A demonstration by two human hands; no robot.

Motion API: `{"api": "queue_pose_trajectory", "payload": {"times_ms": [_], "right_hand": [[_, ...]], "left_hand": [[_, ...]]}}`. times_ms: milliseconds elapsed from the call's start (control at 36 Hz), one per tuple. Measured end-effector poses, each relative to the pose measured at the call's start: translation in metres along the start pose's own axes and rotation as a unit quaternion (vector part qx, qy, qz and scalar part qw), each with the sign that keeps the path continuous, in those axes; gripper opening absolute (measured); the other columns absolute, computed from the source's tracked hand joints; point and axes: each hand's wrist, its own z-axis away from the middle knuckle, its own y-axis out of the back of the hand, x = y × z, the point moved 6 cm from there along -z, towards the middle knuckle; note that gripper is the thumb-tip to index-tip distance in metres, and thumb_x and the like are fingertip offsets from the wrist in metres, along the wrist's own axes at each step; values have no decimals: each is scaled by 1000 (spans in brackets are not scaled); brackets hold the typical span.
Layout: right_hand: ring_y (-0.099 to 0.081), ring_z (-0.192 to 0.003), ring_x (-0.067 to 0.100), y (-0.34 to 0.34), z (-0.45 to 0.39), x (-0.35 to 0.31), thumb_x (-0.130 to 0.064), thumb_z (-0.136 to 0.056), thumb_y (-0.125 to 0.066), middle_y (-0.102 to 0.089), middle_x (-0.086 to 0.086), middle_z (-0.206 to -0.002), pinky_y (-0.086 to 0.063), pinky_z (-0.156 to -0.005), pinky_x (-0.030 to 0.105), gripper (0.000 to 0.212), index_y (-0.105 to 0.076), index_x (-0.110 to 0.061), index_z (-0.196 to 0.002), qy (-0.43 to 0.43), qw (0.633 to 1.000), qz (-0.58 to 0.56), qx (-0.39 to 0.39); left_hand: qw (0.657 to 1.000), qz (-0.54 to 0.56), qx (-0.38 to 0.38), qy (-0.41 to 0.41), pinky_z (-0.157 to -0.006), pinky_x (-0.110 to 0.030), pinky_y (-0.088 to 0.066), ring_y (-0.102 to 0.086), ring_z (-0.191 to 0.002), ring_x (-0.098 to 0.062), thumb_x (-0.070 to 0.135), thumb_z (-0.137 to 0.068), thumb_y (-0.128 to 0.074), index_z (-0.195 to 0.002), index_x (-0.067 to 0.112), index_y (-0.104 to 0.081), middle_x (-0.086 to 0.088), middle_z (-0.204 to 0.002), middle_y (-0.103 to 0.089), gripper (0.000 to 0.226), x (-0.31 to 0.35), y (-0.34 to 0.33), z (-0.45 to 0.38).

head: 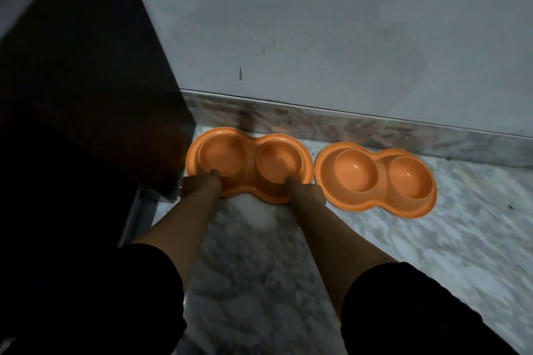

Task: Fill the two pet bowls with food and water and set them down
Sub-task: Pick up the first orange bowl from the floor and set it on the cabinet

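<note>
Two orange double pet bowls lie on the marble floor by the wall. The left bowl (pixel 251 138) has two round wells, both look empty. My left hand (pixel 202 184) grips its near-left rim, thumb over the edge of the left well. My right hand (pixel 305 193) grips its near-right rim, thumb at the right well. The second bowl (pixel 377 181) lies to the right, apart from my hands, and both its wells look empty too.
A dark cabinet or door (pixel 86 81) stands close on the left, touching distance from the left bowl. A grey wall (pixel 346 23) with a marble skirting (pixel 346 127) runs right behind the bowls. Marble floor (pixel 259 268) stretches toward me and to the right.
</note>
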Motion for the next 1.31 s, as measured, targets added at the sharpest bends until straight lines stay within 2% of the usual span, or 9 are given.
{"api": "queue_pose_trajectory", "payload": {"times_ms": [167,250,444,667,833,917,972,1111,1306], "right_hand": [[-58,-111,32,2,3,1,-35,-83,-63,-56,17,-124,-48,-83,37,64,-42,-3,-134,-24,999,-36,8],[-55,-114,33,14,25,2,-35,-83,-64,-53,17,-128,-49,-91,39,68,-36,-2,-136,-33,998,-53,20],[-55,-112,37,74,119,-8,-38,-79,-64,-47,19,-131,-48,-95,47,71,-33,-3,-133,-71,993,-80,47],[-58,-107,38,174,260,-33,-40,-79,-64,-45,21,-132,-52,-88,51,76,-30,-6,-137,-87,987,-105,86],[-59,-104,39,257,381,-56,-38,-81,-63,-46,22,-132,-52,-81,44,75,-27,-6,-138,-87,981,-132,109],[-57,-106,37,299,451,-66,-38,-82,-62,-46,20,-132,-47,-76,40,72,-28,-6,-137,-93,976,-156,123],[-57,-104,36,319,488,-73,-38,-83,-62,-46,19,-132,-44,-73,38,72,-29,-6,-138,-86,974,-166,132],[-56,-89,32,358,580,-81,-37,-82,-63,-50,19,-126,-43,-70,37,65,-34,-7,-133,-44,971,-187,143],[-58,-87,30,385,722,-77,-36,-83,-62,-55,14,-117,-43,-69,36,60,-37,-8,-130,31,962,-233,142]], "left_hand": [[1000,4,4,3,-97,-42,-43,-50,-124,-38,32,-86,-61,-142,3,-36,-20,-142,-46,68,0,-1,1],[1000,-2,10,17,-89,-39,-43,-52,-122,-38,34,-90,-59,-141,1,-33,-20,-139,-47,67,0,13,27],[999,-29,-9,29,-94,-43,-48,-56,-115,-37,46,-84,-59,-139,4,-41,-19,-137,-49,72,3,70,118],[997,-23,-72,29,-92,-44,-52,-60,-109,-37,45,-79,-63,-139,6,-42,-18,-130,-56,75,33,146,259],[996,-24,-83,18,-96,-47,-50,-58,-111,-38,44,-79,-68,-145,8,-28,-18,-132,-54,85,63,218,380],[995,-24,-93,-13,-87,-41,-51,-59,-102,-35,43,-80,-68,-144,7,-31,-14,-121,-57,82,78,261,443],[995,-31,-93,-24,-92,-44,-51,-59,-108,-37,44,-79,-68,-143,6,-32,-17,-127,-56,83,84,285,474],[993,-4,-116,-28,-101,-47,-46,-50,-123,-40,38,-81,-69,-147,5,-22,-22,-142,-44,88,93,347,541],[980,99,-134,-107,-96,-39,-47,-55,-117,-36,37,-74,-73,-138,4,-37,-17,-132,-53,81,85,458,622]]}}
